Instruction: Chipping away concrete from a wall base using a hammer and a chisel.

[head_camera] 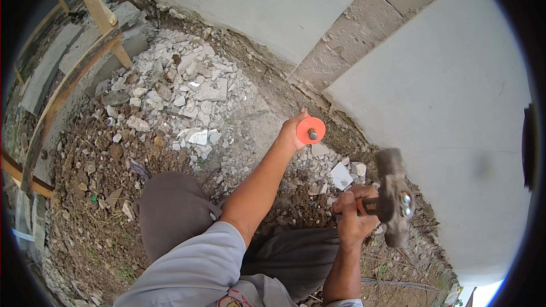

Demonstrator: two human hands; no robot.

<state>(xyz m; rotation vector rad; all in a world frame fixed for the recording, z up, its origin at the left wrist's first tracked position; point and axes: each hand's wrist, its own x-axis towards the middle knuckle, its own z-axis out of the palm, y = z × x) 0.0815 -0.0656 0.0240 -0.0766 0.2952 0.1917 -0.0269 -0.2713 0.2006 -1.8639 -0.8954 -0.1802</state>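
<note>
My left hand grips a cold chisel beneath its round orange hand guard. The chisel's steel striking end faces up at me, and the guard hides most of its shaft. Its tip is out of sight near the foot of the wall. In my right hand is the short handle of a ball-peen hammer, raised to the right of the chisel and apart from it. The hammer head is slightly blurred, and its handle shows black and orange.
A pale plastered wall rises ahead and right, with a bare concrete strip between its panels. White rubble and brown soil cover the ground. Wooden boards stand at the left. Thin rods lie at lower right.
</note>
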